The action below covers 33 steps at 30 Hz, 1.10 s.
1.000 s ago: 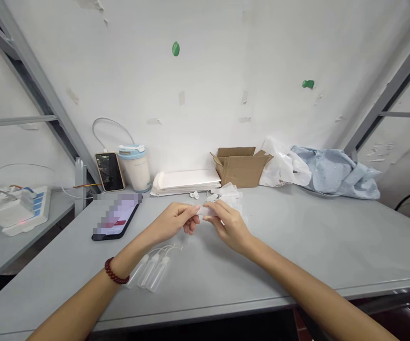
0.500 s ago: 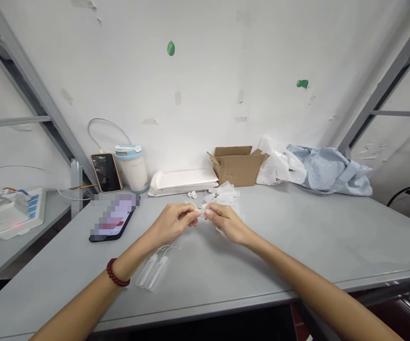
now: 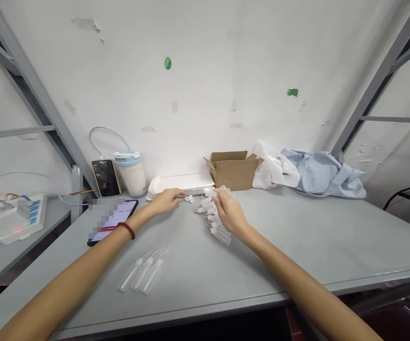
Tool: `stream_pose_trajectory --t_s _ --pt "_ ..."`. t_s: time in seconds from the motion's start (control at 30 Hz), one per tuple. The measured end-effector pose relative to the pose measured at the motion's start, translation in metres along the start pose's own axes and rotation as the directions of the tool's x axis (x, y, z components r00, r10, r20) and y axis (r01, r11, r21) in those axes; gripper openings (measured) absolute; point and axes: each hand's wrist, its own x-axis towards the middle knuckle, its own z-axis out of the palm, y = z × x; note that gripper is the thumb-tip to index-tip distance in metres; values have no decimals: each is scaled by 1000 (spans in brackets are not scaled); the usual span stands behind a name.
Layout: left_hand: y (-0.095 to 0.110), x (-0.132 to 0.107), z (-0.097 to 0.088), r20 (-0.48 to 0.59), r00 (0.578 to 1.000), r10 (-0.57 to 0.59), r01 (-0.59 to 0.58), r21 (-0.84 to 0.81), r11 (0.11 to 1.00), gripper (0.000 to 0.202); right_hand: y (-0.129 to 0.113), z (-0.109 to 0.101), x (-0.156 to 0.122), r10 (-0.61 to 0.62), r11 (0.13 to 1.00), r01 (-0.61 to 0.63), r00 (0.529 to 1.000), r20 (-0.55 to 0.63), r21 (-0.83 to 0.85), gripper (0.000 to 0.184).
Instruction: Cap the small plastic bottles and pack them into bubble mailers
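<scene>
My left hand [image 3: 166,201] reaches out over the back of the table, fingers extended and apart from anything I can see held. Just beyond its fingertips lie a few small white caps [image 3: 189,199]. My right hand [image 3: 230,210] is closed on a clear plastic squeeze bottle [image 3: 210,192], partly covered by the fingers. Beneath and beside that hand is a pile of similar bottles [image 3: 221,235] with thin tubes. Three clear bottles with thin white tube tips [image 3: 144,273] lie side by side at the front left.
A phone [image 3: 114,220] lies left of my left forearm; another phone [image 3: 106,178] leans by a blue-lidded cup [image 3: 131,174]. Along the wall are white envelopes [image 3: 182,182], an open cardboard box [image 3: 234,171], a white plastic bag [image 3: 275,166] and blue cloth [image 3: 327,171]. A power strip [image 3: 31,218] sits left.
My hands were together over the table's middle and have come apart. The left moved back and left toward the caps, the right slightly right. Three bottles show at front left where two showed.
</scene>
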Motion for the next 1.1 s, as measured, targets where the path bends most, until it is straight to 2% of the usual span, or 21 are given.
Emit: stream_pose_trajectory --t_s 0.1,0.2,0.37,0.5,0.83,0.97,1.1 --pt "-10 7 15 6 999 34 -34 40 999 33 5 3 4 21 983 -19 1000 8 -180 33" --pt "-12 11 24 13 998 68 -69 60 996 29 9 6 7 51 959 -40 998 31 -281 34" --pt "-9 13 26 31 995 95 -96 59 994 25 23 8 15 15 925 -2 999 30 -379 31" --pt "-5 9 23 48 997 68 -72 70 995 24 33 10 20 -16 889 30 999 35 -457 31" --pt "-5 -30 14 131 989 -74 75 5 997 23 36 16 20 -39 879 35 999 0 -476 29" --pt "-4 -47 12 115 981 -155 169 -119 979 26 39 16 20 -54 894 40 998 -18 -447 30" --pt "-3 -59 7 107 975 -195 208 -132 969 27 43 19 20 -82 913 60 996 -37 -403 29"
